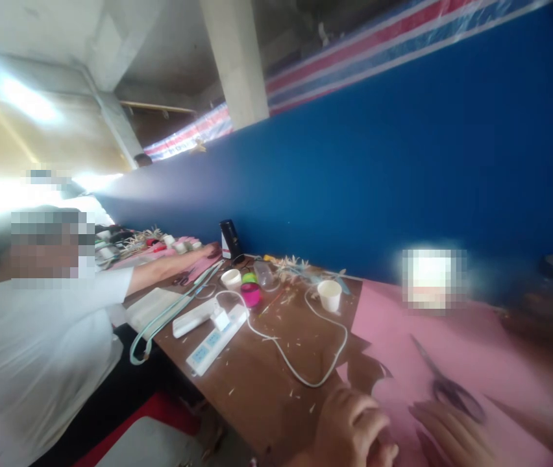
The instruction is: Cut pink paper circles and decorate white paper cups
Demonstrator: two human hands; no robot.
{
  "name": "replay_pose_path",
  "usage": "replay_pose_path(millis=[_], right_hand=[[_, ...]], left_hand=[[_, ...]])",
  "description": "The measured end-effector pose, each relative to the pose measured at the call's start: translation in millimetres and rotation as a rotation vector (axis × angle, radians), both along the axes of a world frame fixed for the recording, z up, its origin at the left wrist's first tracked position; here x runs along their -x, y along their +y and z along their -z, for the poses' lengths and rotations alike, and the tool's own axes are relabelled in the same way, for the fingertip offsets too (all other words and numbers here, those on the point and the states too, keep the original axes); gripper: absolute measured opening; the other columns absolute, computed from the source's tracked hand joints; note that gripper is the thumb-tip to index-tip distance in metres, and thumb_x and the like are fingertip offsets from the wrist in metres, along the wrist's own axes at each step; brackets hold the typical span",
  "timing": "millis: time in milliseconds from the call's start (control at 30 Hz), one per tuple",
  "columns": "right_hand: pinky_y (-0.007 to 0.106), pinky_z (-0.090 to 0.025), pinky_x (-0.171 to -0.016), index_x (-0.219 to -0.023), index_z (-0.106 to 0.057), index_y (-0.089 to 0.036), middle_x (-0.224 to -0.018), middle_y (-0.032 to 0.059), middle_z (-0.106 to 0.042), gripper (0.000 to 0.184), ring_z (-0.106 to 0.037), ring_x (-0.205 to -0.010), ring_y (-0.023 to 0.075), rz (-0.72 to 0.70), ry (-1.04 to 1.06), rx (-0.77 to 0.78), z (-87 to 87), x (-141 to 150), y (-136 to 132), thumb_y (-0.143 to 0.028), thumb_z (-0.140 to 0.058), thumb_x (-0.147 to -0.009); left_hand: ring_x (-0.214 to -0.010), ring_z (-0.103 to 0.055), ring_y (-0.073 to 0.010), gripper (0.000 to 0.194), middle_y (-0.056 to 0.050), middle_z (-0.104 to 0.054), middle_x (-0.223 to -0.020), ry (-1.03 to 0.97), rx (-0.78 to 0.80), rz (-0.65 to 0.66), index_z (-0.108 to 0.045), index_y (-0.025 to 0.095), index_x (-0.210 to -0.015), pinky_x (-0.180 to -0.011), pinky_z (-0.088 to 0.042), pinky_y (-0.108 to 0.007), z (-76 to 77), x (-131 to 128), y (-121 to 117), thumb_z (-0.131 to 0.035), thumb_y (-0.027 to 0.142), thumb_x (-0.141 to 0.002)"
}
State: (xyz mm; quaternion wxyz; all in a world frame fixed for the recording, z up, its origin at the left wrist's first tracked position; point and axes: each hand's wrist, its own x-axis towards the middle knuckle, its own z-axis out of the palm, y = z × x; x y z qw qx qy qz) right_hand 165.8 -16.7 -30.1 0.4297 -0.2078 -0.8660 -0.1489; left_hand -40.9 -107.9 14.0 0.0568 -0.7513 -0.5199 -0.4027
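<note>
At the bottom of the view, my left hand is closed, its fingers curled inward by the edge of the pink sheet. Whatever may be inside that curl is hidden. My right hand lies flat on the pink sheet with its fingers stretched out. Just beyond those fingers are scissors with dark handles, their blades pointing away to the upper left. The hand is close to the handles, but I cannot tell whether it touches them. Part of the right side is blurred.
A white cable loops across the brown table from a power strip. Paper cups, a pink tape roll and pale scraps lie about. A blue partition borders the back. At left a person reaches over the table.
</note>
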Motion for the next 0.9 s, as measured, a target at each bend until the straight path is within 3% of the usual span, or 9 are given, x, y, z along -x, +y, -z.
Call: replay_pose_path(millis=[100, 167, 233, 333, 400, 533, 600, 733, 900], right_hand=[[0.028, -0.048, -0.077, -0.106, -0.061, -0.022, -0.091, 0.0042, -0.070, 0.025, -0.064, -0.085, 0.0198, 0.009, 0.018, 0.032, -6.3, 1, -3, -0.035, -0.045, -0.091], [0.029, -0.050, -0.077, -0.106, -0.061, -0.023, -0.092, 0.0045, -0.070, 0.023, -0.065, -0.086, 0.0208, 0.030, 0.030, 0.083, -9.9, 2, -6, -0.032, -0.048, -0.089], [0.030, -0.052, -0.078, -0.105, -0.062, -0.025, -0.094, 0.0036, -0.070, 0.022, -0.065, -0.089, 0.0215, 0.042, 0.027, 0.131, -11.7, 4, -8, -0.030, -0.051, -0.087], [0.032, -0.053, -0.079, -0.104, -0.063, -0.027, -0.095, 0.0031, -0.069, 0.021, -0.065, -0.090, 0.0221, 0.045, 0.019, 0.154, -10.6, 4, -9, -0.030, -0.052, -0.086], [0.034, -0.052, -0.079, -0.105, -0.063, -0.026, -0.096, 0.0043, -0.069, 0.023, -0.065, -0.091, 0.0229, 0.054, 0.026, 0.162, -9.0, 3, -9, -0.031, -0.051, -0.087], [0.032, -0.050, -0.080, -0.106, -0.062, -0.021, -0.097, 0.0065, -0.069, 0.024, -0.063, -0.093, 0.0227, 0.067, 0.038, 0.163, -9.5, 2, -9, -0.031, -0.052, -0.087], [0.031, -0.049, -0.078, -0.104, -0.062, -0.019, -0.096, 0.0063, -0.069, 0.024, -0.064, -0.090, 0.0216, 0.058, 0.039, 0.141, -12.1, 1, -9, -0.032, -0.049, -0.088], [0.030, -0.046, -0.075, -0.102, -0.061, -0.018, -0.092, 0.0067, -0.069, 0.025, -0.063, -0.084, 0.0205, 0.036, 0.039, 0.068, -18.4, 2, -8, -0.033, -0.044, -0.091], [0.029, -0.045, -0.076, -0.104, -0.059, -0.019, -0.089, 0.0062, -0.068, 0.024, -0.063, -0.083, 0.0203, 0.016, 0.062, 0.070, -20.6, 4, -10, -0.031, -0.042, -0.092]], left_hand=[[-0.092, -0.061, -0.0200, 0.031, -0.006, -0.066, -0.101, 0.009, -0.047, 0.001, -0.058, 0.020, -0.108, -0.102, -0.038, -0.045, -41.9, 23, -10, -0.057, 0.027, -0.078], [-0.103, -0.059, -0.0209, 0.037, -0.007, -0.064, -0.109, 0.048, -0.046, -0.106, -0.055, 0.022, -0.117, -0.107, -0.032, -0.048, -70.8, 49, -12, -0.056, 0.020, -0.080], [-0.108, -0.057, -0.0212, 0.039, -0.006, -0.064, -0.111, -0.071, -0.142, -0.226, -0.055, 0.024, -0.119, -0.106, -0.034, -0.047, -96.3, 80, -7, -0.057, 0.016, -0.081], [-0.107, -0.057, -0.0198, 0.028, -0.006, -0.063, -0.112, -0.650, -0.109, -0.337, -0.061, 0.023, -0.110, -0.102, -0.040, -0.038, -125.9, 132, 6, -0.060, 0.023, -0.082], [-0.101, -0.060, -0.0162, 0.022, -0.004, -0.062, -0.109, -1.366, -0.112, -0.400, -0.060, 0.023, -0.102, -0.101, -0.041, -0.033, -140.2, 167, 14, -0.063, 0.023, -0.081], [-0.080, -0.062, -0.0138, 0.021, -0.007, -0.056, -0.091, -1.755, -0.084, -0.483, -0.047, 0.018, -0.101, -0.073, -0.055, -0.032, -152.3, 222, 18, -0.030, 0.026, -0.095], [-0.072, -0.060, -0.0114, 0.017, -0.005, -0.053, -0.085, -1.860, -0.097, -0.502, -0.043, 0.018, -0.097, -0.062, -0.055, -0.025, -150.3, 234, 14, -0.028, 0.025, -0.095], [-0.070, -0.059, -0.0097, 0.004, -0.003, -0.053, -0.084, -1.962, -0.085, -0.473, -0.043, 0.017, -0.089, -0.056, -0.053, -0.019, -140.9, 223, 3, -0.042, 0.021, -0.091], [-0.071, -0.061, -0.0107, 0.008, -0.009, -0.059, -0.091, -1.998, -0.002, -0.339, -0.050, 0.013, -0.089, -0.054, -0.053, -0.019, -143.9, 184, -4, -0.046, 0.020, -0.090]])
